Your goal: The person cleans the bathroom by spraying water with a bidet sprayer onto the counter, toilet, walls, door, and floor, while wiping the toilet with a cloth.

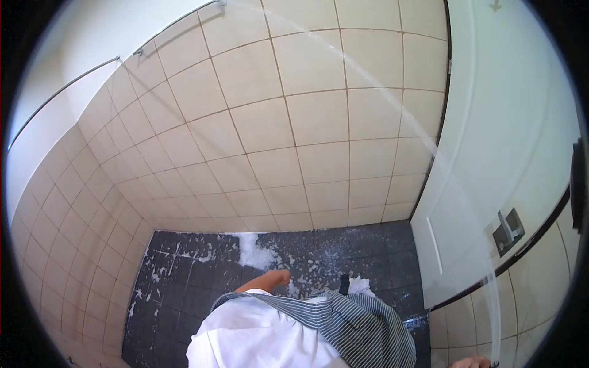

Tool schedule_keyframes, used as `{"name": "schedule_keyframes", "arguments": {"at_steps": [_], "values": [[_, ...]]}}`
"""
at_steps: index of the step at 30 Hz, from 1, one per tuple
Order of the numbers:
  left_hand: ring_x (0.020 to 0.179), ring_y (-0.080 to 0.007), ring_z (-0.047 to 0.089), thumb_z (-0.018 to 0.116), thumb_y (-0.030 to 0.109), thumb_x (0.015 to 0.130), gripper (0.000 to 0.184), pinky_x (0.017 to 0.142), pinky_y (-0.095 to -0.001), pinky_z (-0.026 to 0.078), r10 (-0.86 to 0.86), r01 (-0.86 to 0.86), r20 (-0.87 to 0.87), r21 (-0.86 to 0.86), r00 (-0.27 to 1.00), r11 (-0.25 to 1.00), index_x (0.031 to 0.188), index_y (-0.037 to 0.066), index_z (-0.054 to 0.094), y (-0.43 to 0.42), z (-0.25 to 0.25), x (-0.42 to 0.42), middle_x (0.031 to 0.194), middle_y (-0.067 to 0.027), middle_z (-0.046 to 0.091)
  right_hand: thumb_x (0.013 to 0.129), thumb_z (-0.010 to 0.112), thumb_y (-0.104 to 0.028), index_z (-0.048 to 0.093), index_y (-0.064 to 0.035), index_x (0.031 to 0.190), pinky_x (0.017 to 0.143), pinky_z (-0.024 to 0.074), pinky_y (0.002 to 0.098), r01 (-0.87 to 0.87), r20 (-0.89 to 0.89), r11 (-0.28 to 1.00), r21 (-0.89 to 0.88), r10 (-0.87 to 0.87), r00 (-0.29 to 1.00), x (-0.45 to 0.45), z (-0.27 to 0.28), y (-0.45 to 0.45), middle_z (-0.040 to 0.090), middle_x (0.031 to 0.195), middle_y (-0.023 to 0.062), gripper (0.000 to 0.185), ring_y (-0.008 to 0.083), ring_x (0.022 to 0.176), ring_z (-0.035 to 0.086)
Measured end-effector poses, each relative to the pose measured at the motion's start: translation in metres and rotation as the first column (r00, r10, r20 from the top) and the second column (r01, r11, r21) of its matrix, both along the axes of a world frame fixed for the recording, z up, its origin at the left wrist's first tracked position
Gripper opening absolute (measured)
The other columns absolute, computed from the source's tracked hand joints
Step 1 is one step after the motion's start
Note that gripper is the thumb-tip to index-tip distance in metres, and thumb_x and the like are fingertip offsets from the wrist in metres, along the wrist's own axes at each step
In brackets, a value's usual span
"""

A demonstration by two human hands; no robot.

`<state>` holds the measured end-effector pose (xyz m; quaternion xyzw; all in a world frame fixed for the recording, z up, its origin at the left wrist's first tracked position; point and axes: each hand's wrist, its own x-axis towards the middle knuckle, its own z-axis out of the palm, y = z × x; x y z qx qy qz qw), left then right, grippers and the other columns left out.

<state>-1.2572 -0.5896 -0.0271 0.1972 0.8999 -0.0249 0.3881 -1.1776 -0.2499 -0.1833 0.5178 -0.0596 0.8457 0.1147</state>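
Note:
My right hand (472, 363) shows only in part at the bottom right edge. Its fingers are closed at the base of a water jet (492, 306), on a water sprayer that is mostly out of the picture. The jet runs up past the white door and arcs left to the top of the tiled wall. My left hand (280, 277) pokes out beyond my white shirt (257, 331), low over the wet floor. It looks closed, with nothing visible in it, though single fingers are hard to make out. White foam (254, 253) lies on the floor just past it.
Beige tiled walls (257, 129) rise ahead and at the left, with metal rails (178, 26) along the top. Foam patches and water cover the dark tiled floor (196, 288). The white door (469, 202) with a metal latch (508, 231) stands at the right. My striped apron (374, 328) hangs below.

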Motion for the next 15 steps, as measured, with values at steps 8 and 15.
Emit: {"name": "schedule_keyframes", "arguments": {"at_steps": [8,15], "values": [[0.073,-0.027,0.062,0.056,0.02,0.062,0.027,0.06,-0.044,0.046,-0.179,0.188,-0.068,0.169,0.982,0.968,0.08,0.004,0.069,-0.007,-0.048,-0.03,0.079,-0.0162,0.066,0.078,0.065,-0.037,0.055,-0.0107,0.066,0.038,0.0391,0.0323,-0.037,0.0,0.999,-0.02,0.037,0.999,0.028,0.035,-0.006,0.058,0.063,0.0047,0.031,0.0164,0.045,0.054],[0.061,-0.0244,0.057,0.055,0.018,0.058,0.024,0.052,-0.0425,0.042,-0.186,0.19,-0.04,0.254,0.982,0.948,0.072,0.004,0.068,-0.016,-0.053,-0.032,0.069,-0.0145,0.063,0.079,0.064,-0.037,0.054,-0.0096,0.067,0.037,0.0384,0.0326,-0.101,0.058,0.99,0.094,0.096,0.994,0.099,0.182,0.002,0.057,0.062,0.0051,0.031,0.0164,0.044,0.053]]}}
